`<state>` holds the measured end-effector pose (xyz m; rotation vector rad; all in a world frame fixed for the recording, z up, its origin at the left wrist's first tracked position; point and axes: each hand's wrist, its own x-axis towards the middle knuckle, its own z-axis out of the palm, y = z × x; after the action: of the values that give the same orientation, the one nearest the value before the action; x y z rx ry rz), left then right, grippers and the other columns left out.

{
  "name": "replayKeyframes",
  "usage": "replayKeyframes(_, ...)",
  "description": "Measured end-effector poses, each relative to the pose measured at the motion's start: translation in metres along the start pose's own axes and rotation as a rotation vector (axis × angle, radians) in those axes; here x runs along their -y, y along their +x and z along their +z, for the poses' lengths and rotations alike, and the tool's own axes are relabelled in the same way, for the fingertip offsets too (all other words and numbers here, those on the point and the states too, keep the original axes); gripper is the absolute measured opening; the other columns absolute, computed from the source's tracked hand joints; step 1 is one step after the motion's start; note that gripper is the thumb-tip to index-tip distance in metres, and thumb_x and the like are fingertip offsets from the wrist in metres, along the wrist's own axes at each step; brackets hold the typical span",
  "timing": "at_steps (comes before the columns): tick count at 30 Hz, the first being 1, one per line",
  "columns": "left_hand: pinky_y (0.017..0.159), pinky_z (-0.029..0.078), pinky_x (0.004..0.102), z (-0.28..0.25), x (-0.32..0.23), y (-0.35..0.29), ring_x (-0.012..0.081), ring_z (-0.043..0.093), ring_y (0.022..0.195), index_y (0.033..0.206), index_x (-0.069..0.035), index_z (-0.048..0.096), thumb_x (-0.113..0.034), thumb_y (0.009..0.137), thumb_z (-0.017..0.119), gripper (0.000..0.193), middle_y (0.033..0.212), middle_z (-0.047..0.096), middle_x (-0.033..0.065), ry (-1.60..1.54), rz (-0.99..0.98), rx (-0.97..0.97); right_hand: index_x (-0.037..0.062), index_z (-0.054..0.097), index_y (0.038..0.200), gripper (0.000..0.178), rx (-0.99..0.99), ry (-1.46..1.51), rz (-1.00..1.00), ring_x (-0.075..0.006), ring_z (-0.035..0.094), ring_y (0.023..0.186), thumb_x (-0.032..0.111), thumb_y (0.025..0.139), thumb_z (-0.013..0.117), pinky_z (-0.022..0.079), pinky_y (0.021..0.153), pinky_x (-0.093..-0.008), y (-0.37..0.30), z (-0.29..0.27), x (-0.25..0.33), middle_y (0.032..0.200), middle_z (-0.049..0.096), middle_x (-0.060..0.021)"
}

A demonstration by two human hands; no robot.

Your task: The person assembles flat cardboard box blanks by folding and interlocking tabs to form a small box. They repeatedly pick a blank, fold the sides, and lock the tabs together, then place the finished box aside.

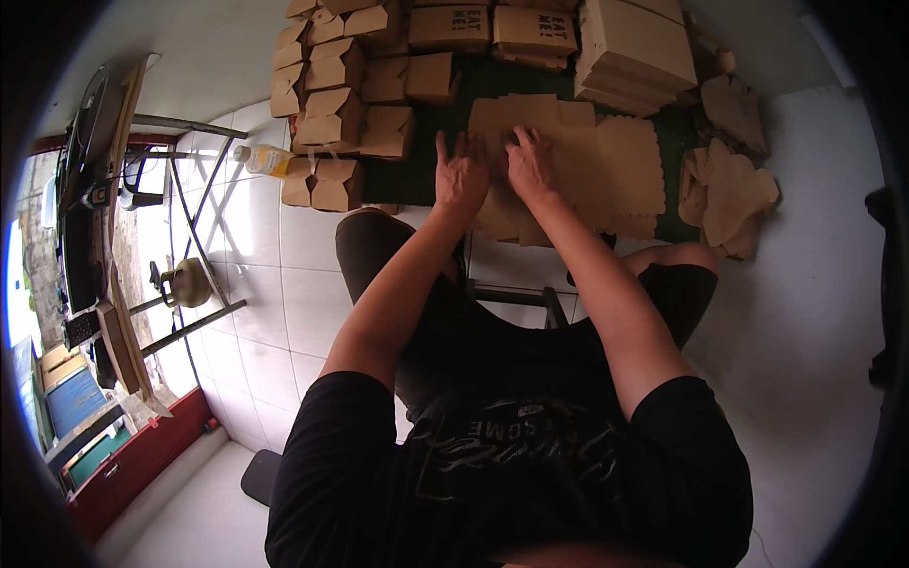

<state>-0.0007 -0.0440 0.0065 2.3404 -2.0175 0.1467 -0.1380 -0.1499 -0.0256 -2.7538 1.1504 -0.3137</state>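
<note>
Both hands are working right over the flat brown cardboard (625, 170), which is lying on the green surface (402, 180) just in front of the person's knees. The left hand (461, 175) is resting palm down near the cardboard's left side, fingers loosely spread, and it isn't closing around anything as far as I can see. The right hand (531, 168) is sitting just beside it, fingers partly bent and the tips touching down on the card; its underside is hiding from the camera, so honestly I can't tell if it's pinching a flap or only pressing. The sheet edges are blending together too, so I'm not calling how many layers are lying there. Off to the left, a bunch of folded brown boxes (333, 118) are standing in rows, with a bottle of yellow liquid (268, 161) showing just beside them. A tall stack of pale brown card (639, 47) is sitting beyond the right hand, and some rumpled brown pieces (724, 194) are lying by the right edge of the green surface.
</note>
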Motion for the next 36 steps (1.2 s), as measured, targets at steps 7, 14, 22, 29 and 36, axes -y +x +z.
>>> replayKeyframes(7,0.139,0.019,0.0703,-0.005,-0.002,0.000,0.0308,0.054,0.157,0.165,-0.003,0.057,-0.018,0.105,0.063,0.063,0.165,0.064,0.0125,0.092,-0.015,0.101,0.0235,0.077,0.150,0.048,0.080,0.002,-0.020,-0.0460,0.057,0.144,0.016,0.103,0.070,0.049,0.121,-0.0653,-0.005,-0.005,-0.003,0.158,0.060,-0.0205)
replayKeyframes(14,0.137,0.019,0.0729,-0.002,0.021,-0.004,0.0332,0.055,0.160,0.169,-0.016,0.059,-0.020,0.108,0.058,0.062,0.171,0.063,0.0029,-0.092,-0.098,0.204,0.0156,0.080,0.146,0.049,-0.087,0.159,-0.001,-0.0455,0.061,0.139,0.013,0.097,0.074,0.052,0.119,-0.0578,-0.002,0.002,-0.011,0.151,0.063,-0.0241)
replayKeyframes(22,0.134,0.033,0.0676,0.008,0.026,-0.004,0.0358,0.063,0.153,0.168,-0.018,0.061,-0.012,0.098,0.062,0.070,0.147,0.079,0.0139,-0.195,-0.134,0.046,0.0022,0.069,0.154,0.055,-0.022,0.239,0.009,-0.0483,0.062,0.140,0.008,0.099,0.074,0.055,0.120,-0.0527,-0.006,0.000,-0.021,0.156,0.060,-0.0268)
replayKeyframes(29,0.112,0.057,0.0524,-0.017,0.033,0.009,0.0392,0.079,0.118,0.160,-0.017,0.066,-0.013,0.083,0.079,0.078,0.122,0.086,0.0145,-0.487,-0.296,-0.032,-0.0026,0.063,0.158,0.056,-0.168,0.230,0.020,-0.0478,0.055,0.149,0.012,0.104,0.073,0.051,0.125,-0.0539,-0.028,0.003,-0.027,0.160,0.057,-0.0249)
replayKeyframes(36,0.105,0.058,0.0530,-0.033,0.032,0.016,0.0391,0.077,0.112,0.137,-0.016,0.071,-0.015,0.088,0.078,0.049,0.109,0.082,0.0074,-0.534,-0.301,-0.153,0.0043,0.065,0.160,0.055,-0.113,0.183,0.068,-0.0499,0.053,0.154,0.021,0.108,0.072,0.050,0.128,-0.0554,-0.044,-0.008,-0.029,0.165,0.056,-0.0208)
